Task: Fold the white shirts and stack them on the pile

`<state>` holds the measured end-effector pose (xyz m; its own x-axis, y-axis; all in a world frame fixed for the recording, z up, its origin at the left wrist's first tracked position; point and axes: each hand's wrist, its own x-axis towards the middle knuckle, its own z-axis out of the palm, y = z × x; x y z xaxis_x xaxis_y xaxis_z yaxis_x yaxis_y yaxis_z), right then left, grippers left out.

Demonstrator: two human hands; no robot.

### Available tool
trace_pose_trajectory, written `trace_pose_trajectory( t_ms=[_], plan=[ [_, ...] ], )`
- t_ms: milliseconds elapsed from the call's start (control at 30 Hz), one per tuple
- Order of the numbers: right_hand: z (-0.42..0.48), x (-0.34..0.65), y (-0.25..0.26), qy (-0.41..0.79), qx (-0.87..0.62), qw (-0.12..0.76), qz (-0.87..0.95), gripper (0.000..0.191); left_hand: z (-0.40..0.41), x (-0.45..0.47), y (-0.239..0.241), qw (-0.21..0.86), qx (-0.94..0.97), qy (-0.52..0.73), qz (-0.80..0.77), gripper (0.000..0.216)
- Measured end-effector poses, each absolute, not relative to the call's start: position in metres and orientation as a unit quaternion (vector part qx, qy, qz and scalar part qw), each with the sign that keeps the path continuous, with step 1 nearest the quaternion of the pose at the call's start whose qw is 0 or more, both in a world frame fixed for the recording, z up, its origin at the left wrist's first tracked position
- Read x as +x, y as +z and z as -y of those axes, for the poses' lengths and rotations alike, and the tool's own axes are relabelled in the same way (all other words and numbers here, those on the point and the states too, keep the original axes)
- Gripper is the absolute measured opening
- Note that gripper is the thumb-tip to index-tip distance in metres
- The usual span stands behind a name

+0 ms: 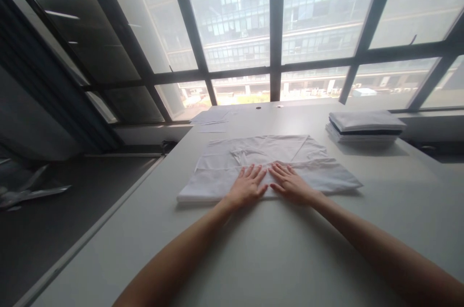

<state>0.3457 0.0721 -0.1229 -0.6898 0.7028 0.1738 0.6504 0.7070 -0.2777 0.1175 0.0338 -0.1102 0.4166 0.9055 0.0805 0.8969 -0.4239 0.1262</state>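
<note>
A white garment, perhaps a shirt, lies partly folded on the white table. Its near part is turned over into a flat band, and wrinkles show in the far layer. My left hand rests flat on the near band, fingers spread and pointing away from me. Beside it, my right hand also presses down flat with its fingers apart. The two hands are close together at the garment's middle, thumbs nearly meeting. Neither holds anything. Cloth under the palms is hidden.
At the right stands a stack of folded cloth, white with one dark layer. Several white paper sheets lie at the table's far left. Windows rise beyond the far edge. A grey-blue curtain hangs at left.
</note>
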Motion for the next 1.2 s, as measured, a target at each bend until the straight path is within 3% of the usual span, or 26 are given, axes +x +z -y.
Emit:
trace_pose_trajectory(
  t_ms=[233, 433, 600, 833, 1000, 1200],
  plan=[
    [-0.103, 0.408, -0.117, 0.007, -0.453, 0.224, 0.863, 0.052, -0.041, 0.086, -0.095, 0.083, 0.814, 0.137, -0.558, 0.059],
    [-0.128, 0.503, -0.114, -0.023, -0.542, 0.182, 0.82, 0.039, -0.029, -0.05, -0.088, 0.04, 0.73, 0.145, -0.667, 0.056],
    [-0.128, 0.513, -0.104, -0.031, -0.52, 0.218, 0.825, 0.03, -0.012, -0.127, -0.081, 0.029, 0.691, 0.183, -0.699, 0.051],
    [-0.114, 0.515, -0.083, 0.004, -0.49, 0.314, 0.813, 0.024, -0.02, -0.102, -0.081, 0.014, 0.595, 0.176, -0.784, 0.05],
    [-0.093, 0.522, -0.078, 0.031, -0.46, 0.371, 0.806, 0.023, -0.023, -0.093, -0.083, 0.0, 0.605, 0.233, -0.762, 0.027],
    [-0.058, 0.536, -0.066, 0.059, -0.411, 0.442, 0.795, 0.025, 0.013, -0.102, -0.05, 0.116, 0.648, 0.419, -0.625, 0.05]
  ],
)
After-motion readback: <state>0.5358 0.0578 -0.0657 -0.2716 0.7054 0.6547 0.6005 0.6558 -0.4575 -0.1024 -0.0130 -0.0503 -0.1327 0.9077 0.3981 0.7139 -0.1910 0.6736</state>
